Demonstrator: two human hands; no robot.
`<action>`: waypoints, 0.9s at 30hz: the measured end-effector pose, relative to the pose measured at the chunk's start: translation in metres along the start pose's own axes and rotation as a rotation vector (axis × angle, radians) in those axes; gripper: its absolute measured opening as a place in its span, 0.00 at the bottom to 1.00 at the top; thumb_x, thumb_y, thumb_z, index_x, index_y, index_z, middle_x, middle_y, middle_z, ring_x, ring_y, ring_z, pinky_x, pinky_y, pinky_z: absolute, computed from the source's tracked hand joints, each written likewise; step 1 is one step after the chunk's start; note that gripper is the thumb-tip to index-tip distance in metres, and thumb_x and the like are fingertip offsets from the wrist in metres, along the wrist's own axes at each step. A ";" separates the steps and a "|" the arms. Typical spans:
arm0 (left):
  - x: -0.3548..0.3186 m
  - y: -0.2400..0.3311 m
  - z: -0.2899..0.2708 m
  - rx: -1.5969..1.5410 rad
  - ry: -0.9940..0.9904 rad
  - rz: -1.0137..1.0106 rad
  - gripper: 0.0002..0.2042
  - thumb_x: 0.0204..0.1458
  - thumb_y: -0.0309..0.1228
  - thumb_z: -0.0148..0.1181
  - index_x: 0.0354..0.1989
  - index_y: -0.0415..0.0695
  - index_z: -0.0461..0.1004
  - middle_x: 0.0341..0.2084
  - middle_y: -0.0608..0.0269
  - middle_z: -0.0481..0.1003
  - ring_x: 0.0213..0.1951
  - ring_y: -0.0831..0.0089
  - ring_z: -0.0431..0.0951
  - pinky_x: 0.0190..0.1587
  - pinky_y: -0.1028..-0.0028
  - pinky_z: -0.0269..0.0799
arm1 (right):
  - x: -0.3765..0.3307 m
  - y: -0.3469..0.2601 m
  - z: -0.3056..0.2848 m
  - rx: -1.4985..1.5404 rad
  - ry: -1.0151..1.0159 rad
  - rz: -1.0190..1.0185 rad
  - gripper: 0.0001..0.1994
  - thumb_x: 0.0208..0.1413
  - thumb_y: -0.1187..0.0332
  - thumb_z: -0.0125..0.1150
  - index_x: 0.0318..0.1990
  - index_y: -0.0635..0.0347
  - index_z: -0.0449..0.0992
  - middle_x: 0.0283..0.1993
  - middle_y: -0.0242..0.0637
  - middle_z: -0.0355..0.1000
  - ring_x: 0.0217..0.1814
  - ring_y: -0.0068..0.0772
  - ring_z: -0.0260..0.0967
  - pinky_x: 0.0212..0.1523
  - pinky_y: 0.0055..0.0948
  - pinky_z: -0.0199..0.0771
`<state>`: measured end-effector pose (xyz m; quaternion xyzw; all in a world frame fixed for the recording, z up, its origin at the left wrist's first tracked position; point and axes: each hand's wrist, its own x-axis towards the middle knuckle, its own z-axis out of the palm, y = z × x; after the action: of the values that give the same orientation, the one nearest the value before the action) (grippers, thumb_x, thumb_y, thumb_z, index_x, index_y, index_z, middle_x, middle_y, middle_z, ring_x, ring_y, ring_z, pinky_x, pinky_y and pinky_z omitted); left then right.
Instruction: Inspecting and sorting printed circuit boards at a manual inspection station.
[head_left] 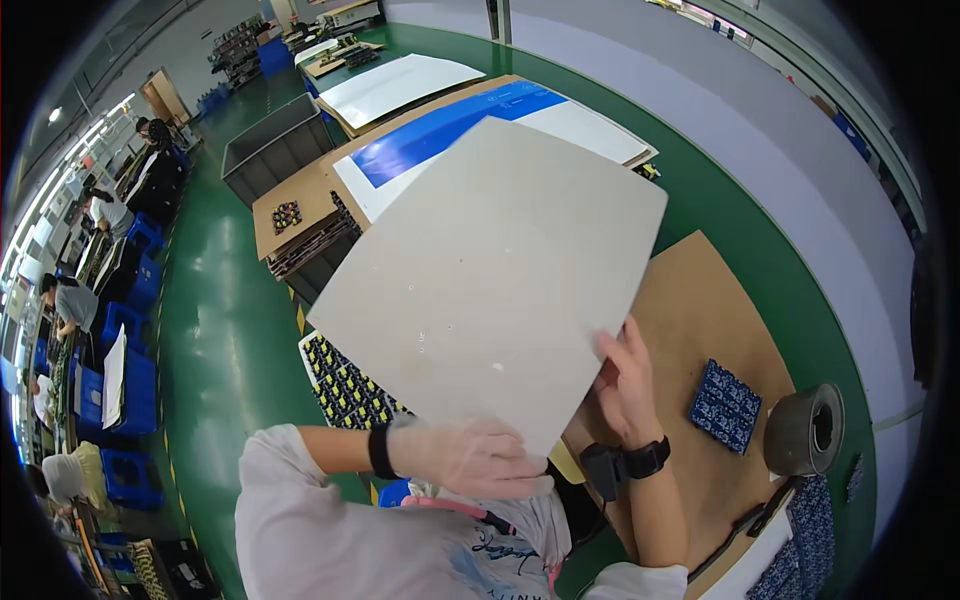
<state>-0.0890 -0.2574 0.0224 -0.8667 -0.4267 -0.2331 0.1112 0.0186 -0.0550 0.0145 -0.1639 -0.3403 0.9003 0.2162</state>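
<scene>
A large pale grey-white board (490,270) with rounded corners is tilted up in front of me and fills the middle of the view. My right hand (625,385) grips its right edge, fingertips over the front face. My left hand (470,455) lies across the board's lower corner, smeared by motion, so its fingers cannot be told apart. Each wrist has a black band. Partly hidden below the board's left corner is a sheet of small yellow-and-black parts (345,385).
Brown cardboard (700,300) covers the right surface, bearing a blue patterned pad (725,407) and a grey metal drum (800,430). Beyond the board are a blue-and-white sheet (450,130), a white sheet (400,90) and a grey bin (275,150). Several people work along the left.
</scene>
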 end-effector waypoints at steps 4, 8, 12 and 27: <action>-0.009 -0.018 0.022 -0.088 -0.140 -0.309 0.28 0.41 0.39 0.63 0.52 0.42 0.64 0.53 0.53 0.63 0.55 0.59 0.61 0.58 0.58 0.56 | 0.004 0.000 -0.031 -0.244 0.086 -0.237 0.22 0.53 0.79 0.49 0.57 0.64 0.57 0.53 0.40 0.64 0.51 0.31 0.66 0.49 0.26 0.69; -0.028 -0.033 -0.001 0.244 0.122 -0.857 0.33 0.41 0.39 0.65 0.56 0.39 0.60 0.56 0.50 0.59 0.61 0.54 0.55 0.61 0.57 0.52 | 0.009 -0.007 -0.038 -0.108 0.241 -0.304 0.21 0.52 0.81 0.48 0.54 0.64 0.57 0.51 0.41 0.65 0.48 0.33 0.67 0.46 0.28 0.71; -0.024 -0.025 -0.004 -0.775 1.267 -1.240 0.29 0.47 0.32 0.61 0.57 0.39 0.58 0.56 0.54 0.60 0.60 0.62 0.57 0.59 0.63 0.56 | 0.004 0.008 -0.031 -0.016 0.348 -0.268 0.19 0.53 0.81 0.46 0.53 0.64 0.58 0.49 0.43 0.66 0.49 0.33 0.67 0.49 0.30 0.72; -0.219 -0.025 -0.105 0.006 1.302 -1.431 0.16 0.52 0.26 0.56 0.49 0.36 0.65 0.39 0.61 0.72 0.38 0.76 0.71 0.42 0.75 0.68 | 0.006 0.014 -0.034 -0.212 0.106 0.074 0.11 0.58 0.68 0.48 0.47 0.60 0.64 0.36 0.41 0.71 0.32 0.33 0.74 0.28 0.28 0.77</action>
<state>-0.2566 -0.4335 0.0042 -0.1028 -0.7090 -0.6791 0.1596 0.0247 -0.0436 -0.0202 -0.2456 -0.4156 0.8566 0.1820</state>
